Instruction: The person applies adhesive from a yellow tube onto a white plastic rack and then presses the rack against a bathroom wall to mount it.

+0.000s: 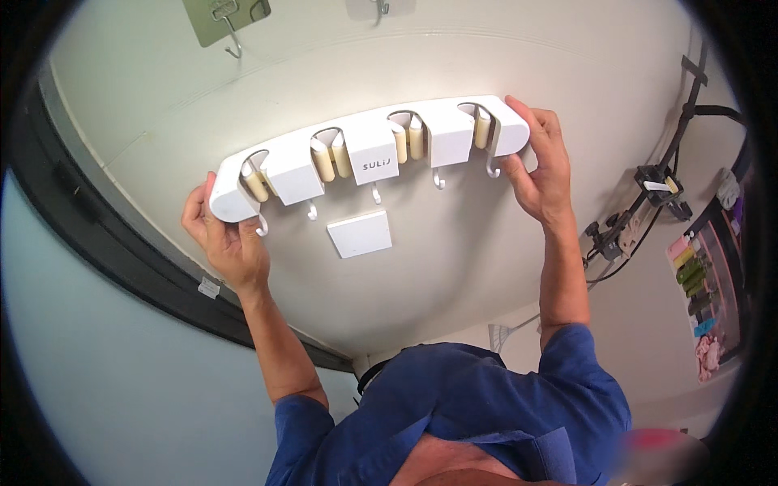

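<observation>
A long white mop and broom holder (293, 180) spans the space between my hands, in front of the pale wall. It has several slots lined with cream rollers and a row of small white hooks along its lower edge. My left hand (235, 243) grips its rounded left end, fingers behind and thumb below. At the other end, my right hand (543, 166) wraps round the right side, thumb underneath. The holder tilts, its right end higher in view. Whether its back touches the wall is hidden.
Below the holder a white square plate (360, 235) sits on the wall. Metal hooks (232, 40) on adhesive pads are above. A dark door frame (121, 231) runs along the left. To the right are a black stand (648, 182) and a hanging rack of coloured items (695, 275).
</observation>
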